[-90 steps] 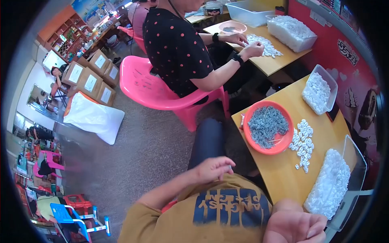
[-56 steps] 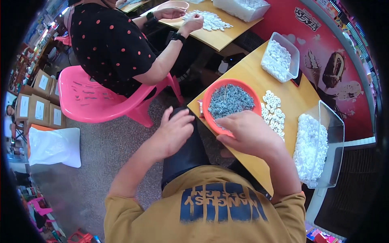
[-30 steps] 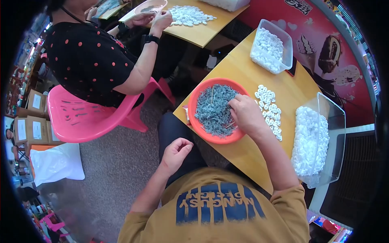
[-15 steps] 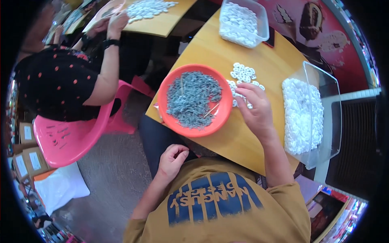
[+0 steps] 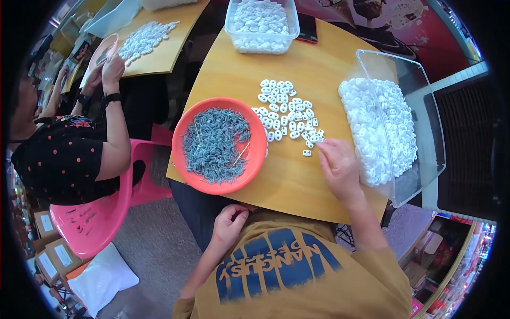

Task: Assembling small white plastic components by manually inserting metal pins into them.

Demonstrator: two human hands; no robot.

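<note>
Small white oval pieces with two dark holes (image 5: 284, 106) lie loose in a patch on the wooden table. At the near right edge of this patch is my right hand (image 5: 340, 167), palm down. Its fingertips touch or almost touch the nearest pieces, the thumb a little apart from the fingers, and I see nothing held. My left hand (image 5: 230, 223) rests closed against my lap, nothing showing in it. Left of the patch stands a round orange-red bowl (image 5: 183, 173), heaped with small grey-blue pieces (image 5: 215, 141). A thin pale stick (image 5: 241, 153) lies inside it.
A clear bin of white pieces (image 5: 380, 127) stands on the right. Another clear tub (image 5: 262, 42) of them is at the back, beside a dark phone (image 5: 308, 31). On the left, a person (image 5: 64, 154) sits on a pink chair (image 5: 95, 223) at another table (image 5: 164, 50).
My view has shifted, revealing more of the white patch. My right hand has drawn back from beside the bowl to the patch's near right edge. My left hand stays in my lap.
</note>
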